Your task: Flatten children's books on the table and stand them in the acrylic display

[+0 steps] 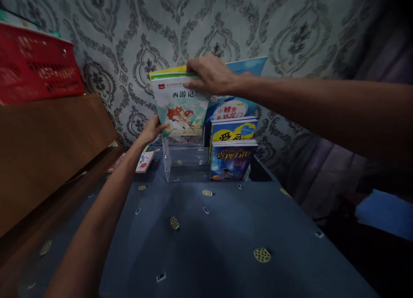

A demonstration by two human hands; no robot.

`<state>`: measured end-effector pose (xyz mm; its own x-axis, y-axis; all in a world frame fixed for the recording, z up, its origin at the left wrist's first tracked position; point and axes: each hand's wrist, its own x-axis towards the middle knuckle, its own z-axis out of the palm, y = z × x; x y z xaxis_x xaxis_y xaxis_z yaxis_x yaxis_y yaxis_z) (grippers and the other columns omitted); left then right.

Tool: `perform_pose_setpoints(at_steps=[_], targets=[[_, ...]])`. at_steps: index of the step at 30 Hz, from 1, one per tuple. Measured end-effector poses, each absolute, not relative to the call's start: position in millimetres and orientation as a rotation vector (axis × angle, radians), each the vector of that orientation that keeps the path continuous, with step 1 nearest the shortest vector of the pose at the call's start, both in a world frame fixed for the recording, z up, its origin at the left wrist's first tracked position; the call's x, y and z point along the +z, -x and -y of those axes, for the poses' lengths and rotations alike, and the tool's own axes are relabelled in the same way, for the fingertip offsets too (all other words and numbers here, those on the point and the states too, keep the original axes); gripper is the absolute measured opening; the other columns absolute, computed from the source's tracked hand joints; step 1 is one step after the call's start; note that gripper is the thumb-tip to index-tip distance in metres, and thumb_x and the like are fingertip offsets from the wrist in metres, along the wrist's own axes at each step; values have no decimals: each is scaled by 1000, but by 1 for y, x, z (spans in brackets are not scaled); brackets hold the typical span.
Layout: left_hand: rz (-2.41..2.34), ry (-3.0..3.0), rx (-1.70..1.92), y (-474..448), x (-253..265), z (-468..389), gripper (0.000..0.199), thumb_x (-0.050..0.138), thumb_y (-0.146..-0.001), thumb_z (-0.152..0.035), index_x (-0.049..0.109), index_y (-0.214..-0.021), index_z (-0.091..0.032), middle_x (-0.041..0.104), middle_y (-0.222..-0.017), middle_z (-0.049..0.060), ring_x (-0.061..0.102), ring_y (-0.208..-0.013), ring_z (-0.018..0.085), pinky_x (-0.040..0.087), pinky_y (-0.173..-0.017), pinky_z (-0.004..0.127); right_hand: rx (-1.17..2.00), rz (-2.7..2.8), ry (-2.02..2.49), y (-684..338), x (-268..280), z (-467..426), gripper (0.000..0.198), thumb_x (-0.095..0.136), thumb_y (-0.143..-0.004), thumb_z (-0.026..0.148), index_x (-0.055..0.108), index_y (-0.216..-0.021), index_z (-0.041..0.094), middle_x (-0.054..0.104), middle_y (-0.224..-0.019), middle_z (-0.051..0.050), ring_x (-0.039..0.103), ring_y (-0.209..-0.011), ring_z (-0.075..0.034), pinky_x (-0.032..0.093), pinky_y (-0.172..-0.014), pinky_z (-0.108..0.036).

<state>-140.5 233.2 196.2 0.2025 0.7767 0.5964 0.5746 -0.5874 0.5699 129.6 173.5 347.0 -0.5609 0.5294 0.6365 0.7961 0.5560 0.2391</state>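
Note:
Several thin picture books [180,108] stand together upright at the left rear of a clear acrylic book rack [187,173], the front one pale green with a red-winged figure. My right hand [211,74] is closed over their top edge, fingers bent onto the front cover. At their lower left edge, my left hand [152,129] grips the side with the thumb on the cover. Just right of them stand a blue picture book [230,106], a blue and yellow book [234,130] and, in front, a dark blue book [232,160]. The books' lower back is hidden.
A blue patterned cloth [206,237] covers the table. More books [145,161] lie flat behind my left forearm. On the left, a red plastic basket [38,65] sits on a brown wooden piece [54,147]. Patterned wallpaper [297,35] is close behind the rack.

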Motion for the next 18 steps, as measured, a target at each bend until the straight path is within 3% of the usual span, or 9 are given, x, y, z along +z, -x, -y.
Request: perform_pose_setpoints(at_steps=[11, 18], targets=[[-1247, -2258, 1245, 141, 194, -225, 48, 63, -87, -49, 60, -122, -17, 69, -95, 6, 61, -70, 16, 53, -56, 25, -709, 2334, 1079, -130, 350, -175, 43, 61, -95, 38, 63, -125, 8, 68, -123, -21, 63, -109, -32, 41, -81, -35], [-1267, -2278, 1300, 138, 190, -230, 56, 64, -86, -55, 60, -126, -17, 70, -95, 6, 64, -78, 20, 58, -66, 30, -704, 2363, 1115, -136, 350, -170, 42, 60, -95, 38, 62, -124, 8, 69, -122, -19, 63, -104, -28, 41, -79, -32]])
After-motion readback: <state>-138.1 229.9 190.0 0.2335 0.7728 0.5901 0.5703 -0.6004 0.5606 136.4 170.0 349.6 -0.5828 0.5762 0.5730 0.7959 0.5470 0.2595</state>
